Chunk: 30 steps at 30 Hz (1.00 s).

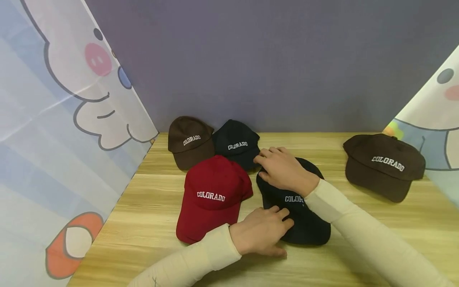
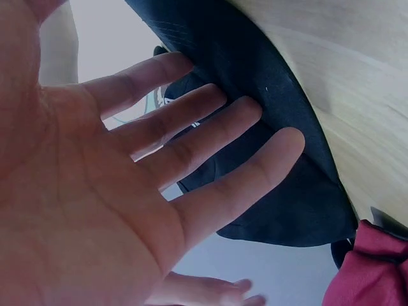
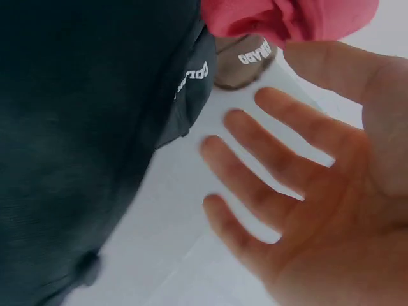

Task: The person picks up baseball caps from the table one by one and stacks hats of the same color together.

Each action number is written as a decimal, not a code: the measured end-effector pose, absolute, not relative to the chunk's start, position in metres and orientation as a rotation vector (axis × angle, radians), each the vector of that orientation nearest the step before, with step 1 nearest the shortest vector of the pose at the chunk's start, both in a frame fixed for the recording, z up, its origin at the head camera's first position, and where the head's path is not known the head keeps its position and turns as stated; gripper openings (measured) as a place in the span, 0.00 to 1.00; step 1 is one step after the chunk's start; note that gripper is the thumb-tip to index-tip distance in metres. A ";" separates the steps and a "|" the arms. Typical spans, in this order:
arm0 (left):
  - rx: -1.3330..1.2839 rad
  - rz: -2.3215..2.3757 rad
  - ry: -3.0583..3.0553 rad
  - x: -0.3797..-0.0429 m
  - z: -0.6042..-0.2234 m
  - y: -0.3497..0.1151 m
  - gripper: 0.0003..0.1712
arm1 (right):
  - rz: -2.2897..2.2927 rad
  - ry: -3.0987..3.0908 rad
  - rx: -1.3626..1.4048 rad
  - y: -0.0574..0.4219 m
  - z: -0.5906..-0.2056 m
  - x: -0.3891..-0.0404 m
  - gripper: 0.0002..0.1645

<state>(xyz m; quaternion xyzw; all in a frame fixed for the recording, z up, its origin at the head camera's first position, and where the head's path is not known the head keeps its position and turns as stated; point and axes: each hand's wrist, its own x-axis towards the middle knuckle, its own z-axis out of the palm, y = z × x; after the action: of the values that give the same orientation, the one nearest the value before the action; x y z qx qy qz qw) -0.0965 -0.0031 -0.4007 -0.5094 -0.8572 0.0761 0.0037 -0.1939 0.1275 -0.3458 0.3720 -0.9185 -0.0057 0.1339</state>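
Observation:
A black cap (image 1: pixel 305 223) with white COLORADO lettering lies on the table in the head view, its brim toward me. My left hand (image 1: pixel 261 231) is at the left side of its brim; the left wrist view shows the fingers (image 2: pixel 236 185) nearly straight and spread in front of the dark fabric (image 2: pixel 280 204). Over the top left of the crown is my right hand (image 1: pixel 285 169), which hides part of it. In the right wrist view its fingers (image 3: pixel 245 182) are spread beside the cap (image 3: pixel 76 127), with nothing held. Whether either hand touches the cap I cannot tell.
Left of the black cap sits a red cap (image 1: pixel 211 199). Behind it are a brown cap (image 1: pixel 190 139) and another black cap (image 1: pixel 234 139), side by side. A second brown cap (image 1: pixel 385 163) lies at the right, near the grey back wall (image 1: pixel 269 63).

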 end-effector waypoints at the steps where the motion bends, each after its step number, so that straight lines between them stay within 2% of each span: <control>1: -1.603 0.233 -2.681 -0.097 -0.401 -0.003 0.35 | -0.064 -2.708 1.070 0.122 -0.345 -0.197 0.21; 6: -1.598 0.242 -2.669 -0.097 -0.399 -0.003 0.34 | -0.264 -2.932 0.988 0.099 -0.347 -0.217 0.25; 14: -1.581 0.262 -2.647 -0.099 -0.400 -0.003 0.34 | -0.484 -2.968 0.941 0.074 -0.377 -0.247 0.32; 30: -1.576 0.289 -2.606 -0.098 -0.401 -0.004 0.33 | -0.504 -2.813 0.994 0.064 -0.400 -0.257 0.26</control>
<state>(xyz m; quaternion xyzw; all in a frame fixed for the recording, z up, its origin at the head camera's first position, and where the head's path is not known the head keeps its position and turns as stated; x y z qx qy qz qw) -0.0981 -0.0037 -0.4008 -0.5147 -0.8512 0.0942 0.0413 -0.2575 0.0645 -0.4002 0.3280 -0.9281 -0.1664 0.0580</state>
